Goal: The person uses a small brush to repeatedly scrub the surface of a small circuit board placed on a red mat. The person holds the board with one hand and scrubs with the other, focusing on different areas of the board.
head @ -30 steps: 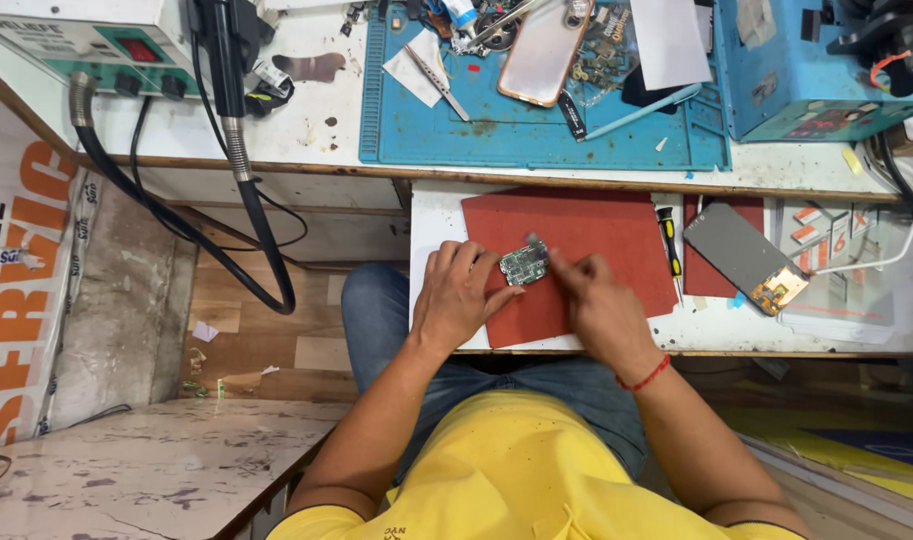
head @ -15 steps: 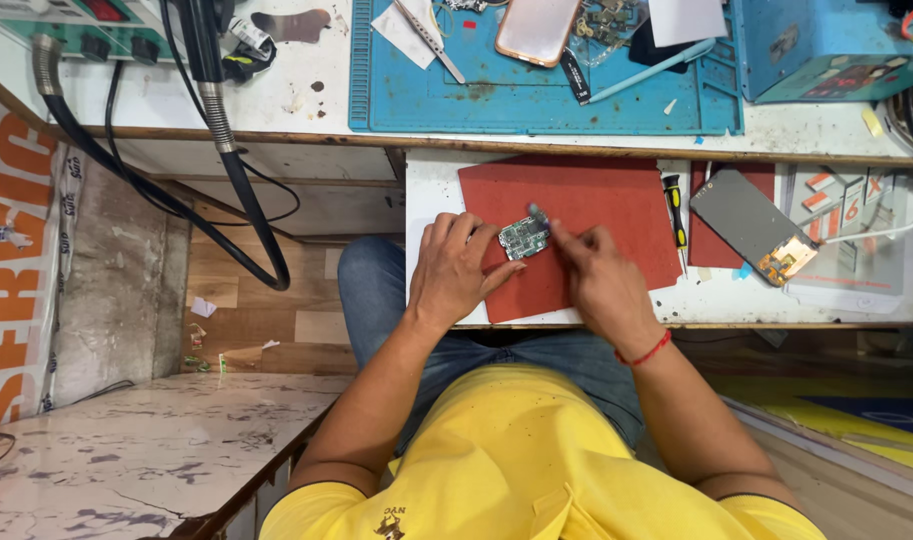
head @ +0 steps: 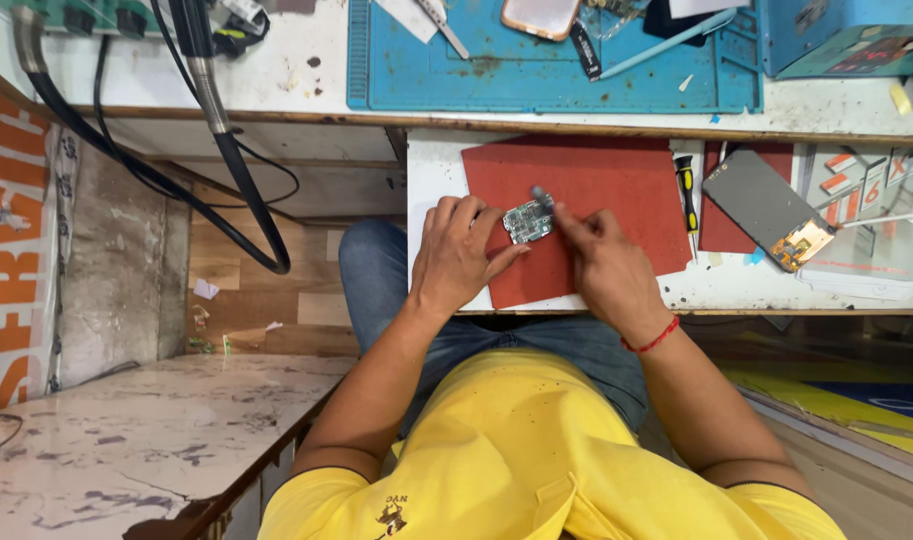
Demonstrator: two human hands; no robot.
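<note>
My left hand (head: pixel 456 250) pins a small green circuit board (head: pixel 528 222) by its left edge against a red mat (head: pixel 616 185) on a pull-out shelf. My right hand (head: pixel 604 265) grips a thin grey tool (head: pixel 543 196) whose tip rests on the board's upper right corner. A red thread band circles my right wrist. My yellow shirt and blue jeans fill the lower part of the view.
A screwdriver with a yellow and black handle (head: pixel 686 190) lies at the mat's right edge, beside a phone screen panel (head: pixel 771 208). Above, a blue work mat (head: pixel 546 70) holds a phone, tweezers and small tools. Black hoses (head: pixel 226 150) hang at left.
The camera view has shifted down slightly. Both hands stay on the board; my right hand's tool has edged a little across the board's top corner.
</note>
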